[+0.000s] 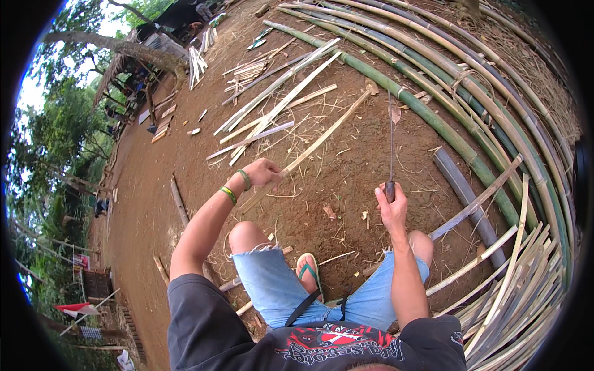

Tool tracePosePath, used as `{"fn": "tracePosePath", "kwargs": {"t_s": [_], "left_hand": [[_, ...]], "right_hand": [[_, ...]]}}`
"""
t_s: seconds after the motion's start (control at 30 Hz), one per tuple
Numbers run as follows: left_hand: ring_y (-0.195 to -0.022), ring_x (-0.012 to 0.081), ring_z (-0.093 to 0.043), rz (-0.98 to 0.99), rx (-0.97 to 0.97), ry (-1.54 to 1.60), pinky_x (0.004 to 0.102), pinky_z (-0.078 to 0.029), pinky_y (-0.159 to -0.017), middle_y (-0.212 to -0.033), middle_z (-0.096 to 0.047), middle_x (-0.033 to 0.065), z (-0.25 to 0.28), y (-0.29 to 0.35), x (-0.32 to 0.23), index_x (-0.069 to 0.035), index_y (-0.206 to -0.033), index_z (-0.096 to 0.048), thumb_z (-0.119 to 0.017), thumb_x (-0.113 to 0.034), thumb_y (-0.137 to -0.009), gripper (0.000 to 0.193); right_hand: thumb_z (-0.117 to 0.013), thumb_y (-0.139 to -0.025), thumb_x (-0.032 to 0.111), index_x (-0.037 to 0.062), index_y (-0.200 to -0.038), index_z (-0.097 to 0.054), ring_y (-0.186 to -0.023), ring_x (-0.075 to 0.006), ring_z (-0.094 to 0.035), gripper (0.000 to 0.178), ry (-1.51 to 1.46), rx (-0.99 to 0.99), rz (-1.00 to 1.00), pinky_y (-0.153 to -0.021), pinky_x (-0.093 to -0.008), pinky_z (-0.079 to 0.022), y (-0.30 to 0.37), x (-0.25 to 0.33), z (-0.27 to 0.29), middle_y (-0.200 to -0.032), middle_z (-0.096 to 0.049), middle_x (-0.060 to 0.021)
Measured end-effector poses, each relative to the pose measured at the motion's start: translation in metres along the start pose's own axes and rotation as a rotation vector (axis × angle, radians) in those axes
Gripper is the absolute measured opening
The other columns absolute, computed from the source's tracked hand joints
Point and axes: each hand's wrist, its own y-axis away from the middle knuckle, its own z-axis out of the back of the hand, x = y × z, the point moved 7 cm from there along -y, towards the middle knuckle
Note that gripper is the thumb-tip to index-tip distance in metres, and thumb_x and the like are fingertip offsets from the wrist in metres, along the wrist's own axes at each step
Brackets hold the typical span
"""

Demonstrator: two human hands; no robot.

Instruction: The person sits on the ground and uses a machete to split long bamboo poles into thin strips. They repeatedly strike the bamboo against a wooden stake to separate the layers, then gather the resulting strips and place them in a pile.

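My left hand (262, 173) is closed around a long split bamboo strip (329, 132). The strip slants from beside my left knee up to the right, its far end near a green bamboo pole. In my right hand (393, 209), above my right knee, is the dark handle of a long-bladed knife (391, 139). The blade points away from me and looks thin, seen nearly edge-on. Strip and blade are apart.
Long green bamboo poles (408, 99) lie across the far right. A pile of split strips (520, 297) is at my lower right. More strips (281, 102) lie ahead on brown soil, beside thin shavings. A grey bamboo length (467, 201) rests right of my knee.
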Motion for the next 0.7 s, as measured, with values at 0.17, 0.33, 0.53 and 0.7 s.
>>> {"fn": "tracePosePath", "kwargs": {"t_s": [0.17, 0.33, 0.53, 0.7], "left_hand": [[-0.073, 0.0096, -0.061, -0.257, 0.126, 0.510, 0.0238, -0.049, -0.065, -0.093, -0.070, 0.0085, 0.008, 0.027, -0.048, -0.002, -0.132, -0.055, -0.063, -0.014, -0.093, 0.042], [-0.104, 0.0273, -0.067, -0.641, 0.104, 1.235, 0.0362, -0.055, -0.093, -0.120, -0.064, 0.0225, 0.027, 0.035, -0.077, 0.008, -0.138, -0.046, -0.050, -0.027, -0.098, 0.053], [-0.110, 0.0254, -0.059, -1.038, -0.366, 1.237, 0.0362, -0.047, -0.098, -0.121, -0.061, 0.0175, 0.077, 0.007, -0.099, 0.002, -0.137, -0.050, -0.023, -0.069, -0.099, 0.085], [-0.097, 0.0244, -0.060, -1.160, -1.028, 1.235, 0.0388, -0.046, -0.093, -0.102, -0.064, 0.0152, 0.137, -0.003, -0.129, -0.005, -0.091, -0.064, -0.012, -0.068, -0.100, 0.082]], "right_hand": [[-0.075, -0.080, 0.021, 0.0032, -0.082, -0.056, -0.056, -0.0216, -0.050, 0.026, 0.300, -0.077, -0.041, -0.056, -0.0376, -0.041, 0.010, -0.006, 0.030, -0.061, -0.050, -0.0084], [-0.075, -0.076, 0.022, 0.0006, -0.074, -0.054, -0.056, -0.0200, -0.043, 0.030, 0.357, -0.162, -0.087, -0.055, -0.0374, -0.038, 0.024, -0.014, 0.060, -0.059, -0.046, -0.0079], [-0.076, -0.080, 0.028, -0.0002, -0.072, -0.052, -0.057, -0.0165, -0.041, 0.038, 0.479, -0.267, -0.146, -0.054, -0.0365, -0.037, 0.051, -0.013, 0.078, -0.057, -0.044, -0.0061], [-0.074, -0.084, 0.036, 0.0008, -0.071, -0.052, -0.057, -0.0163, -0.041, 0.044, 0.490, -0.285, -0.196, -0.054, -0.0367, -0.037, 0.063, -0.015, 0.056, -0.058, -0.044, -0.0056]]}}
